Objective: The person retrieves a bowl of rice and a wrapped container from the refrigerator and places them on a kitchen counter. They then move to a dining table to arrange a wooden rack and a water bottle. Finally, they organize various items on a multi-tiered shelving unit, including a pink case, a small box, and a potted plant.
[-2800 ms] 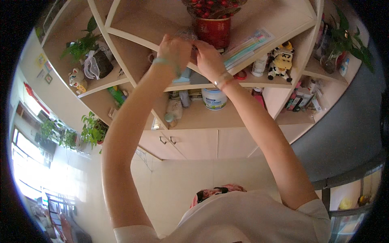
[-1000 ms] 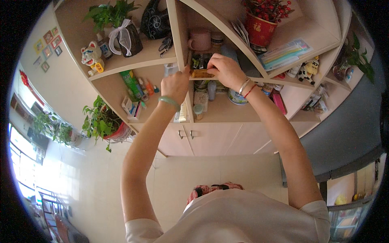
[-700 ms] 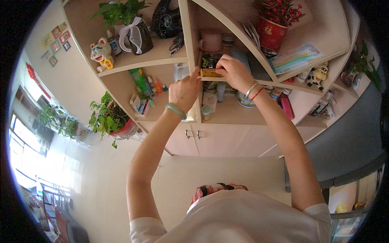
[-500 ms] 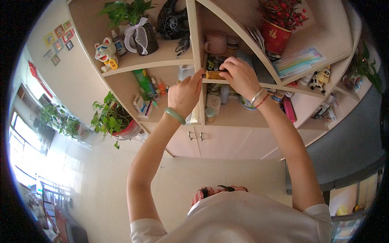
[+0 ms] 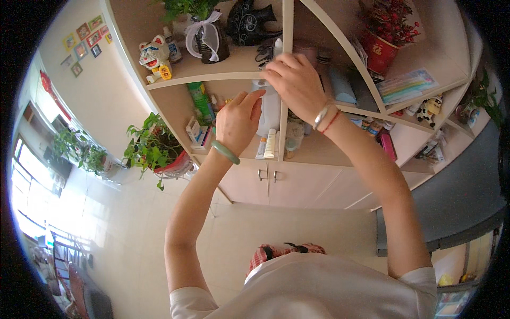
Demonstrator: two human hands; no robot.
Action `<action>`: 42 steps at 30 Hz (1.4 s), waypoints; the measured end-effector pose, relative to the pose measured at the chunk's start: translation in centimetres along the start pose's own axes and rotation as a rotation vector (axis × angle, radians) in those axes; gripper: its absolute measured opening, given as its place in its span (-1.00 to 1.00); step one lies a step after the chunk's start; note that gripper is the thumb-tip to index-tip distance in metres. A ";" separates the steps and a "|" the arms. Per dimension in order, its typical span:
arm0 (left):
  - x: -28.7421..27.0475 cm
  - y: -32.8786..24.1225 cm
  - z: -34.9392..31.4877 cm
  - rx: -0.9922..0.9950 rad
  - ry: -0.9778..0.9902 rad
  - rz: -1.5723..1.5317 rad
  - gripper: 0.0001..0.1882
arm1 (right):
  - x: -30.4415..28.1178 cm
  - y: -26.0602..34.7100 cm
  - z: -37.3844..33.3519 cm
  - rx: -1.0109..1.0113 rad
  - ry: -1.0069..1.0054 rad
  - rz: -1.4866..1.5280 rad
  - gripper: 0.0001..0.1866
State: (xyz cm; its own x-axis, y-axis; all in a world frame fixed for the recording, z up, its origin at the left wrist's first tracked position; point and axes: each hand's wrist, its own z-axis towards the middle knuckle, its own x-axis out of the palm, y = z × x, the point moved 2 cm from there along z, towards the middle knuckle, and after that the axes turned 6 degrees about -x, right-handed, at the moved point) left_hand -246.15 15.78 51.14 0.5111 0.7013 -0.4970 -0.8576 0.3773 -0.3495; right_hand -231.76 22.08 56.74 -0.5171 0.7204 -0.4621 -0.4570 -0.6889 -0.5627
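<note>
My right hand (image 5: 297, 87) is raised at the upright divider of the shelf unit (image 5: 287, 32), its fingers bent together and pointing left. Above its knuckles a white-tipped slim thing (image 5: 278, 47) sticks up; whether the hand holds it is hard to see. Lower and to the left is my left hand (image 5: 237, 119), loosely bent, with a gap by the thumb and nothing visible in it. Just right of it, in the lower compartment, stands a whitish translucent container (image 5: 269, 109). Two small tubes (image 5: 270, 143) stand below. Black-handled scissors (image 5: 264, 55) lie near my right fingertips.
On the upper shelf are a cat figurine (image 5: 155, 58), a ribboned plant pot (image 5: 210, 45) and a black fish ornament (image 5: 252, 22). A red pot (image 5: 379, 52) stands at upper right. A green bottle (image 5: 201, 103) is left of my hands; a potted plant (image 5: 151, 146) stands outside the unit.
My right hand has moved left and up, away from the small yellow thing both hands were at, which is out of sight now. My left hand has drawn slightly down. The view has shifted left.
</note>
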 end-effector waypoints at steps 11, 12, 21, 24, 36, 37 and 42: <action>-2.6 2.4 0.5 -0.044 0.026 -0.038 -0.80 | 2.8 -1.0 2.5 -0.027 0.214 -0.178 -0.91; -2.5 2.9 0.4 -0.036 0.023 -0.044 -0.78 | 2.8 -0.9 2.5 -0.019 0.232 -0.192 -0.90; -3.1 4.6 0.4 -0.053 0.006 -0.072 -0.77 | 1.0 -1.3 2.3 0.115 -0.050 -0.003 -0.88; -4.4 5.2 0.6 -0.096 -0.013 -0.114 -0.77 | -1.8 -2.2 1.5 0.260 -0.127 0.144 -0.86; -5.4 10.5 3.4 -0.315 -0.239 -0.482 -0.61 | 4.6 0.0 4.1 0.619 -0.134 0.996 -0.43; -5.5 11.5 3.9 -0.343 -0.240 -0.497 -0.59 | 5.7 0.2 4.6 0.735 -0.112 1.105 -0.43; -3.3 17.9 8.5 -0.415 -0.133 -0.603 -0.49 | 10.4 -1.3 8.0 1.060 -0.086 1.337 -0.46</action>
State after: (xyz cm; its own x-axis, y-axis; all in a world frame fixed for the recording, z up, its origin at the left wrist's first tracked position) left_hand -263.66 25.36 53.26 0.8523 0.5219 -0.0332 -0.3249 0.4788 -0.8156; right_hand -242.32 29.82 58.11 -0.9293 -0.3406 -0.1425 0.0680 -0.5372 0.8407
